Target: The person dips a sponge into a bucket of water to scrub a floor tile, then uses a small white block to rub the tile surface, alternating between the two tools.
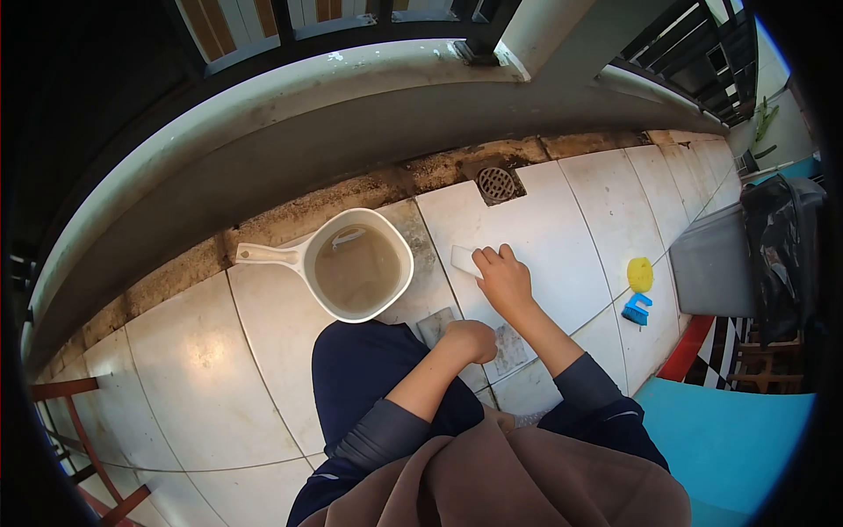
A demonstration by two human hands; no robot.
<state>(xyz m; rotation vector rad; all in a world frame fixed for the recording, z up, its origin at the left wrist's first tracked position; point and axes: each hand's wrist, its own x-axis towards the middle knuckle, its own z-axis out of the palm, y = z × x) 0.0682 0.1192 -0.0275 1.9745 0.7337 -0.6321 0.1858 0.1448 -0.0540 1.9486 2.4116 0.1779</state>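
My right hand (505, 279) is closed on a small white block (464, 260), which rests against the white floor tiles (544, 211). Nearer to me, my left hand (471, 341) is curled into a fist above grey marbled pieces (436, 325) on the floor; whatever its fingers hold is hidden. To the left stands a white dipper (407, 272) with its handle pointing left. Cloudy brownish water fills part of it, and a small pale object shows in the water.
A round drain grate (497, 184) sits near the low wall (351, 123). On the right lie a yellow sponge (640, 274) and a blue brush (636, 309), before a grey bin (713, 263) with a black bag. Red metal bars (88, 439) stand at the lower left.
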